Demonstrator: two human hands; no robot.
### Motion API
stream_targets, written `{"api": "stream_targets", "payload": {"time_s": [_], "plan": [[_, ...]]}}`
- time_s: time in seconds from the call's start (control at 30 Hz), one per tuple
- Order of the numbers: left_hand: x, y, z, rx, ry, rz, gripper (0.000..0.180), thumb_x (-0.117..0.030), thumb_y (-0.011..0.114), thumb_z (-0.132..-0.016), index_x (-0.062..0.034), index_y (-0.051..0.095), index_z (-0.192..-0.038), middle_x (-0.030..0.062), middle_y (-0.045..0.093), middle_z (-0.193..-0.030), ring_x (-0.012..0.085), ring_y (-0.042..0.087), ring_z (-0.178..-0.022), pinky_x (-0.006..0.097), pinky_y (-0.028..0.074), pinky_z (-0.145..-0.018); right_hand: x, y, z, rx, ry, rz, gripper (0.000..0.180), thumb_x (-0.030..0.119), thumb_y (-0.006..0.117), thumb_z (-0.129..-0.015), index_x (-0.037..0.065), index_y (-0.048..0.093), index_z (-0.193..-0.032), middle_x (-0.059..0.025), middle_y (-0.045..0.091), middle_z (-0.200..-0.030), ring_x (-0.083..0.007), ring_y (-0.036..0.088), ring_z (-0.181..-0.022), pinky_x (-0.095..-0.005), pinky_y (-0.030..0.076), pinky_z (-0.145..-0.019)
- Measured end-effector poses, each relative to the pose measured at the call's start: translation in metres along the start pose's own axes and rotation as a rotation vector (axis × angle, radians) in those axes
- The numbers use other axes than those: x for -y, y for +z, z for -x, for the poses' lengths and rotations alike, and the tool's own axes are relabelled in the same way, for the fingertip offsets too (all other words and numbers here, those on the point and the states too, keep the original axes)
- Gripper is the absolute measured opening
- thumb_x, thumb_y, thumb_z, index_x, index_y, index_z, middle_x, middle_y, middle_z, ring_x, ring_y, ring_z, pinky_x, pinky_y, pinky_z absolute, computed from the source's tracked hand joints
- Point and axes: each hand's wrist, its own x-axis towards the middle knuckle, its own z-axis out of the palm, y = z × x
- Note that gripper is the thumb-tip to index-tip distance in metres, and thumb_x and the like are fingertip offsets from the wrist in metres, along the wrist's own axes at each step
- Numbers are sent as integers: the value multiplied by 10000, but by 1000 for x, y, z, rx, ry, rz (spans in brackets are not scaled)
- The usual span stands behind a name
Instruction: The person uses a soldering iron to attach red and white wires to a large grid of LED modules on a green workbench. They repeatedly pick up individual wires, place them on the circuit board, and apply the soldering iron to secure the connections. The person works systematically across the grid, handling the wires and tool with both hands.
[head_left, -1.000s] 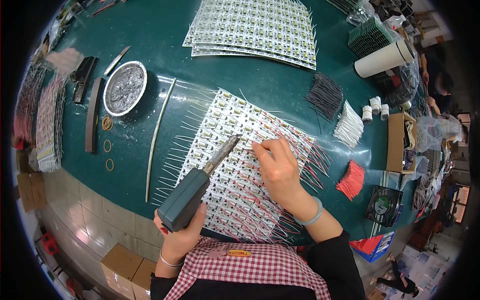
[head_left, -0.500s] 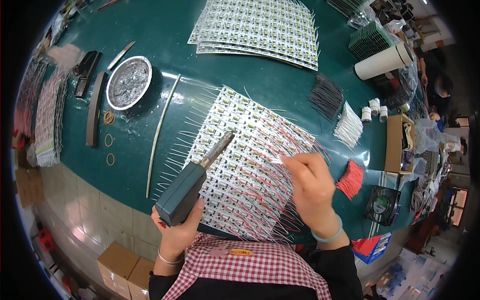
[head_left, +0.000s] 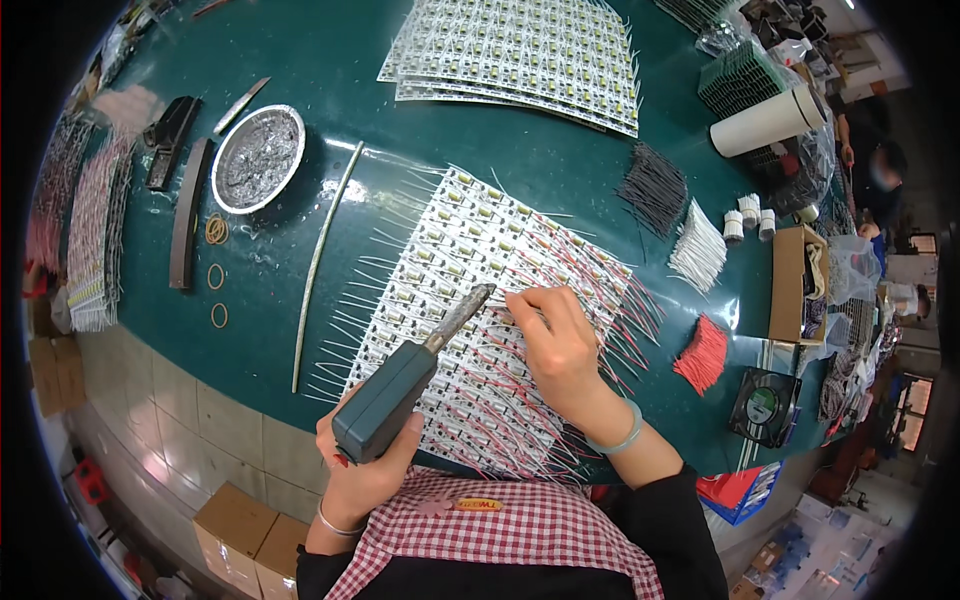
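**Soldering leads on a panel of small circuit boards**

My left hand is closed around the grip of a dark teal soldering gun, whose metal tip points up and to the right and rests over the panel. My right hand, with a pale green bangle on the wrist, is curled with its fingertips pinched together just beside the tip; what they pinch is too thin to make out, probably a wire. Both hands work over a white panel of circuit boards lying tilted at the middle of the green bench, with white leads fanning from its left edge and red leads from its right. A long thin pale rod lies just left of the panel. Farther left stand a round tin of grey solder dross, three rubber bands and a dark bar. At the top lies a stack of further panels. To the right lie a bundle of black wires, a bundle of white wires, a bundle of red wires, a white paper tube and a small black fan.
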Motion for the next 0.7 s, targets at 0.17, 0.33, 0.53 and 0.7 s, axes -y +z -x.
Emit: {"api": "stream_targets", "payload": {"time_s": [0.17,0.33,0.53,0.7], "plan": [[-3,4,-4,15,1,26,205,-12,783,-784,55,709,-963,80,679,-837,115,619,-694,265,484,-608,0,2,0,-5,-7,22,385,-44,637,-725,-68,649,-1109,-147,604,-1024,-298,585,-876,-365,513,-709],[-4,5,-7,44,-38,8,168,-5,764,-790,44,706,-940,74,664,-812,102,597,-673,260,468,-597,1,2,-1,-12,-9,35,379,-37,648,-720,-72,653,-1097,-142,607,-1014,-290,588,-873,-361,518,-688],[-7,7,-9,47,-16,-78,138,-11,760,-788,35,695,-901,66,646,-767,88,575,-644,256,453,-576,2,2,-2,-15,-17,48,377,-35,659,-716,-74,658,-1092,-135,605,-1004,-283,589,-872,-351,523,-671],[-9,7,-11,25,-38,-45,140,-28,766,-784,31,691,-886,54,629,-725,84,543,-610,256,442,-557,3,3,-1,-15,-17,68,377,-37,662,-714,-78,657,-1089,-136,598,-999,-282,587,-875,-348,527,-673]]}}
